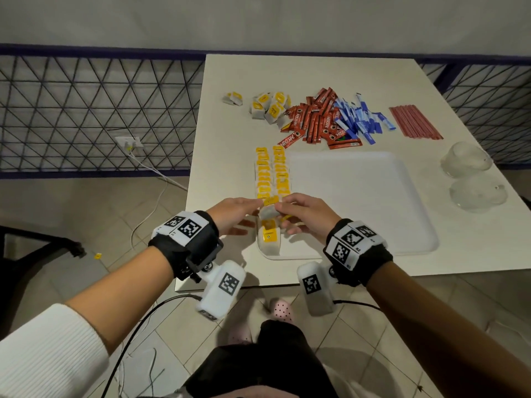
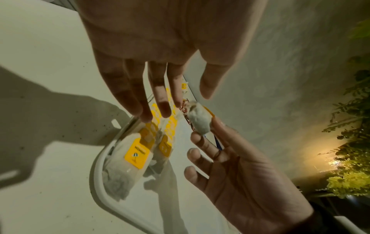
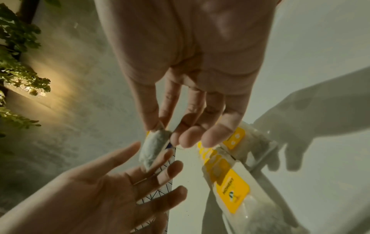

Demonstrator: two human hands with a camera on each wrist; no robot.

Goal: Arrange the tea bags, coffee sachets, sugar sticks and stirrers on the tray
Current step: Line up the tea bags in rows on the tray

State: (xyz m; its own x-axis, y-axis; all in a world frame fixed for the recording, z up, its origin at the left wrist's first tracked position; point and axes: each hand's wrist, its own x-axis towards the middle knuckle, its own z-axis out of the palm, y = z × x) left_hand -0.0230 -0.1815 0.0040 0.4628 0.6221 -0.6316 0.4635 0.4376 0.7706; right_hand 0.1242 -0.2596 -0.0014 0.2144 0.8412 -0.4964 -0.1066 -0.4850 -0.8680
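A white tray (image 1: 359,202) lies on the table with two rows of yellow-tagged tea bags (image 1: 271,176) along its left side. Over the near end of those rows my right hand (image 1: 287,214) pinches one tea bag (image 1: 268,209) between thumb and forefinger, which the right wrist view shows as a grey pouch (image 3: 156,147). My left hand (image 1: 241,216) is open with straight fingers (image 2: 160,107) right beside that bag; I cannot tell whether they touch. Behind the tray lie loose tea bags (image 1: 268,107), red coffee sachets (image 1: 316,119), blue sugar sticks (image 1: 359,119) and pink stirrers (image 1: 415,122).
Two clear plastic domes (image 1: 465,159) stand at the table's right edge beside the tray. A pair of tea bags (image 1: 232,98) lies apart at the back left. The table's left edge drops to a tiled floor with a cable and a wire fence (image 1: 86,110).
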